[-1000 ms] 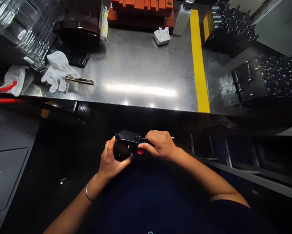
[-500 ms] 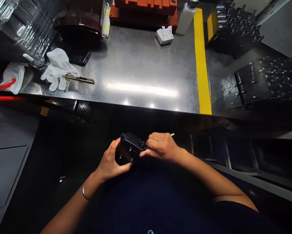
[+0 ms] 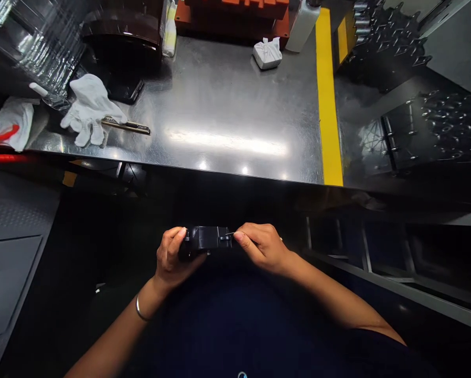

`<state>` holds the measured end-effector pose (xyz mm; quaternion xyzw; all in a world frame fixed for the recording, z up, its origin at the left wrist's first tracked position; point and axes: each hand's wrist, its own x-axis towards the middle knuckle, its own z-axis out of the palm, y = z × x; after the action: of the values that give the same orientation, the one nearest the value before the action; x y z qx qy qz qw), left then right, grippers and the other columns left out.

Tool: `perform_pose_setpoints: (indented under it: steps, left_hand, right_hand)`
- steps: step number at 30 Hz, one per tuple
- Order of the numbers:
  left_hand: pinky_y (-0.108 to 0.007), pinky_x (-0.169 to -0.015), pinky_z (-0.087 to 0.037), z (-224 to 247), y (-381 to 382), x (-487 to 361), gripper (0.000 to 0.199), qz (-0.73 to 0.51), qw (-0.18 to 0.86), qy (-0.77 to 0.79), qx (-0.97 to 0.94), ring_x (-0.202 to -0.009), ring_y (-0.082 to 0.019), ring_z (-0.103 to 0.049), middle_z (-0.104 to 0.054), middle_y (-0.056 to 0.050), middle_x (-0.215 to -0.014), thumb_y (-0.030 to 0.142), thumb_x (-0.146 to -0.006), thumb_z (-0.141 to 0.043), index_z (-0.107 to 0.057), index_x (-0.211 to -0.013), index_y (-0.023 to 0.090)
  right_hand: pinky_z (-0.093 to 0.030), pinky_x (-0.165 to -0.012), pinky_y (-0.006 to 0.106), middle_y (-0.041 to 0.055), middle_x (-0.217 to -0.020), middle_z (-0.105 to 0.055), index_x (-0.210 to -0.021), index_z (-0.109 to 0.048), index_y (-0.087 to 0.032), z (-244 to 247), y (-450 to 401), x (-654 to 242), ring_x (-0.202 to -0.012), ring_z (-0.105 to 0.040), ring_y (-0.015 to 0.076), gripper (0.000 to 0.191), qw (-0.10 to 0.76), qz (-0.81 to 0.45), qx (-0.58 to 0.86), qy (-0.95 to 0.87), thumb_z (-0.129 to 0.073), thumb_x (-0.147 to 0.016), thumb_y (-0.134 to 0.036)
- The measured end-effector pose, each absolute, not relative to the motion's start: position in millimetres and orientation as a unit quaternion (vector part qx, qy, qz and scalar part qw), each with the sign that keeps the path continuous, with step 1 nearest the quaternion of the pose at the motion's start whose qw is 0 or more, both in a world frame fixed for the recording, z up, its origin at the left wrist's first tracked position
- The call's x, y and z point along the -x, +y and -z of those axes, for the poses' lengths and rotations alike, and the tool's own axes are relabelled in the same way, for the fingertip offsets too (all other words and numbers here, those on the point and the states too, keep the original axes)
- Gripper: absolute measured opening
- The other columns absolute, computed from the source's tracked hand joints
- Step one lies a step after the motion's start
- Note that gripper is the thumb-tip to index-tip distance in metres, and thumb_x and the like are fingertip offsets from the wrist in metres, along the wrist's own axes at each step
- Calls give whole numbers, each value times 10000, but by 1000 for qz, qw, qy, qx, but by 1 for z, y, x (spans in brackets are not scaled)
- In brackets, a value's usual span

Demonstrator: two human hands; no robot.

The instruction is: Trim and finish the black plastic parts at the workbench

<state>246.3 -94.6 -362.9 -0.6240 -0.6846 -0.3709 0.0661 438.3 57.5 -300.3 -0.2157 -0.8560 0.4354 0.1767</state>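
My left hand (image 3: 174, 257) grips a glossy black moulded part (image 3: 209, 238) by its left end, with the thumb along its underside. The part is held edge-on below the table's front edge, its narrow side towards me. My right hand (image 3: 261, 242) is closed round a slim tool, most of which the fingers hide. From the pinch, the tool's thin metal tip (image 3: 229, 233) reaches left to the part's right end, near a small raised detail. Whether the tip touches the surface is hard to tell.
A steel table (image 3: 227, 94) lies ahead, crossed by yellow tape (image 3: 330, 105). On it are a white glove (image 3: 89, 107), a small wrapped white block (image 3: 267, 53), a white bottle (image 3: 303, 26), an orange-red fixture (image 3: 231, 23) and a stack of black spiked parts (image 3: 388, 44).
The black part has been turned from showing its broad dark face with pins to showing its narrow side. My right hand has rotated, and the tool's thin tip now shows beyond the fingers.
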Motion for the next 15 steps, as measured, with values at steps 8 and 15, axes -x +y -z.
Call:
perform_pose_setpoints:
  steps: [8, 15]
  left_hand:
    - [-340, -651, -556, 355, -93, -246, 682, 415, 52, -607, 676, -841, -193, -577, -520, -79, -1009, 198, -745, -667, -327, -1332, 260]
    - [-337, -668, -560, 352, -84, -240, 605, 443, 54, -574, 686, -849, -177, -571, -521, -60, -995, 116, -804, -538, -354, -1343, 321]
  right_hand:
    - [-337, -544, 203, 7, -621, -561, -648, -530, -159, 309, 63, -435, -551, -490, 74, 434, 115, -454, 228, -854, -345, -985, -360]
    - [-267, -461, 200, -48, -536, -339, -558, -341, -183, 297, 67, -444, -463, -325, 52, 472, 84, -579, 109, -804, -376, -972, -408]
